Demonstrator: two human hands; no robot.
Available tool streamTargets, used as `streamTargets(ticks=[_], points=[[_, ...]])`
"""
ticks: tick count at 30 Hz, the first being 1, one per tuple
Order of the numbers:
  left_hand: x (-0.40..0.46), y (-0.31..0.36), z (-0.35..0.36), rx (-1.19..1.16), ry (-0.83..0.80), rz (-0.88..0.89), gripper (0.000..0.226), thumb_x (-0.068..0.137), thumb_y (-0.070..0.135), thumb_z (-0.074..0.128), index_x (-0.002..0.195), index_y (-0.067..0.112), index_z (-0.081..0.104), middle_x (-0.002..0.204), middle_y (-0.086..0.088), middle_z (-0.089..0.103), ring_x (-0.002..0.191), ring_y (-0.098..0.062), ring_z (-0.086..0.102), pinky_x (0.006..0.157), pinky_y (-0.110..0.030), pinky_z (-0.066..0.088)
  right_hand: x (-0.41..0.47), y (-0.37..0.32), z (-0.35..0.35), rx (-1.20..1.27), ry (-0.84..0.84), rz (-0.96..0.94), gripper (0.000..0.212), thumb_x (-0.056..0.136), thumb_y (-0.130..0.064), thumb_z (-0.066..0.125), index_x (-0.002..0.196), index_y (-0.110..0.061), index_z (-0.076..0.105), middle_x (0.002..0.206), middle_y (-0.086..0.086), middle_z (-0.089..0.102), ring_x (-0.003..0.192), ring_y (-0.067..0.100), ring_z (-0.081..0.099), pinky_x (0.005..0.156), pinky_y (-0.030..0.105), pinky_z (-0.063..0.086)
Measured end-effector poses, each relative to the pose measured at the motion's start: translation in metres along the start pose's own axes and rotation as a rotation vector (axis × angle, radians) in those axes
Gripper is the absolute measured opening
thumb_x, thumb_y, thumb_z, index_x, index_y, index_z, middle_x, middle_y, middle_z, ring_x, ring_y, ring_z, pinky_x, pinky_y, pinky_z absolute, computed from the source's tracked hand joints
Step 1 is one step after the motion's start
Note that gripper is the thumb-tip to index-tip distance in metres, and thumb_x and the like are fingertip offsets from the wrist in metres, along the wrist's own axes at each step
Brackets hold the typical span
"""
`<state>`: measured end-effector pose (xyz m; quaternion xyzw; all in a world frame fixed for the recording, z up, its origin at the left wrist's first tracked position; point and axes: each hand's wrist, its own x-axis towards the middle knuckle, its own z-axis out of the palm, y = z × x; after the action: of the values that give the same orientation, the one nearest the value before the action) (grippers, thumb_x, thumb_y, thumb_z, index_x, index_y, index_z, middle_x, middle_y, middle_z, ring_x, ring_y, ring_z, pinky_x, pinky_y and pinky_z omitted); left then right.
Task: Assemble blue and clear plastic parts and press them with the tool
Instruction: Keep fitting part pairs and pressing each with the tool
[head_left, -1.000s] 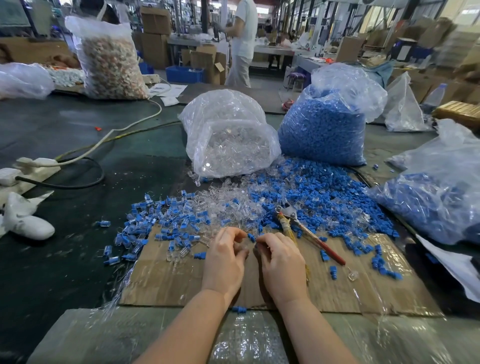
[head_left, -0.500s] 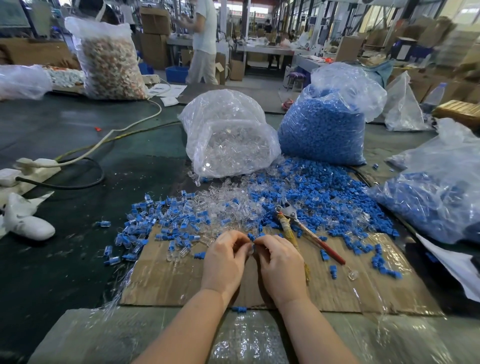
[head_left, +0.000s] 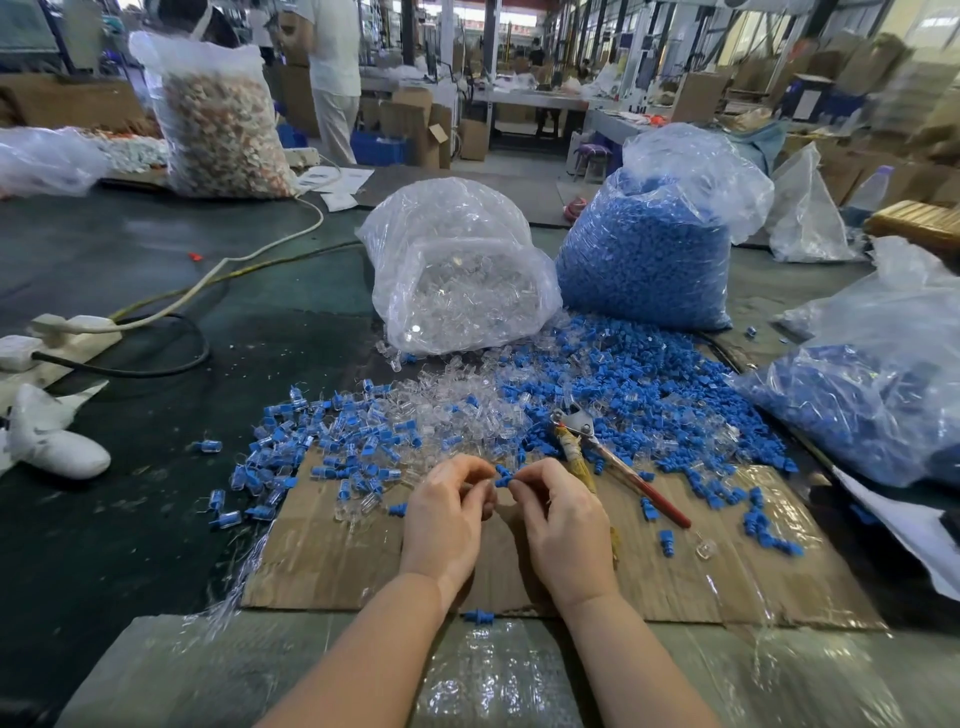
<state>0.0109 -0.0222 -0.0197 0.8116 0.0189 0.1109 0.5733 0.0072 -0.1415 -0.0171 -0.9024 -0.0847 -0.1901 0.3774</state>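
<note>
A blue part (head_left: 503, 481) is pinched by the right hand (head_left: 563, 525); the left hand (head_left: 447, 514) seemingly pinches something unclear.

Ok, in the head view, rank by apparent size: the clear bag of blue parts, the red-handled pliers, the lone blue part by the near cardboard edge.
1. Clear bag of blue parts
2. Red-handled pliers
3. Lone blue part, smallest though nearest the camera

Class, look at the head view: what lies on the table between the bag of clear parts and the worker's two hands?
In the head view, between the bag of clear parts and the left hand and right hand lies a loose heap of clear and blue parts.
</note>
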Motion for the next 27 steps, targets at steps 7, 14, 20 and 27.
streamTargets(ticks=[7, 14, 20, 27], points=[[-0.0004, -0.0003, 0.0007, -0.144, -0.034, -0.071, 0.029, 0.088, 0.000, 0.057, 0.086, 0.028, 0.057, 0.081, -0.001, 0.065, 0.071, -0.008, 0.065, 0.064, -0.018, 0.053, 0.0004, 0.0009, 0.0041, -0.104, -0.010, -0.026, 0.010, 0.090, -0.022, 0.058, 0.085, -0.014, 0.060, 0.080, -0.003, 0.063, 0.078, 0.015, 0.056, 0.069, 0.029, 0.043], [-0.0012, -0.0024, -0.0016, -0.135, -0.064, -0.075, 0.024, 0.087, 0.002, 0.059, 0.080, 0.025, 0.061, 0.072, 0.001, 0.066, 0.062, -0.001, 0.063, 0.061, -0.015, 0.051, 0.0005, 0.0030, 0.0064, -0.152, -0.036, -0.032, 0.015, 0.090, -0.026, 0.058, 0.083, -0.014, 0.061, 0.077, -0.001, 0.063, 0.076, 0.015, 0.055, 0.067, 0.027, 0.041], [0.0005, -0.0025, -0.0007, -0.129, -0.059, -0.079, 0.026, 0.088, 0.000, 0.057, 0.079, 0.024, 0.061, 0.070, 0.001, 0.065, 0.058, 0.001, 0.060, 0.059, -0.014, 0.049, 0.0007, 0.0043, 0.0065, -0.136, -0.047, -0.047, 0.012, 0.088, -0.021, 0.062, 0.082, -0.011, 0.063, 0.078, 0.002, 0.065, 0.078, 0.020, 0.057, 0.069, 0.029, 0.040], [-0.0001, 0.0002, -0.0004, -0.157, -0.016, -0.067, 0.028, 0.090, 0.001, 0.054, 0.080, 0.027, 0.059, 0.073, 0.004, 0.065, 0.060, 0.003, 0.060, 0.058, -0.011, 0.048, -0.0006, -0.0008, 0.0043, -0.114, 0.054, -0.140, 0.010, 0.078, -0.014, 0.072, 0.076, -0.012, 0.063, 0.071, -0.001, 0.062, 0.068, 0.017, 0.057, 0.063, 0.021, 0.038]])
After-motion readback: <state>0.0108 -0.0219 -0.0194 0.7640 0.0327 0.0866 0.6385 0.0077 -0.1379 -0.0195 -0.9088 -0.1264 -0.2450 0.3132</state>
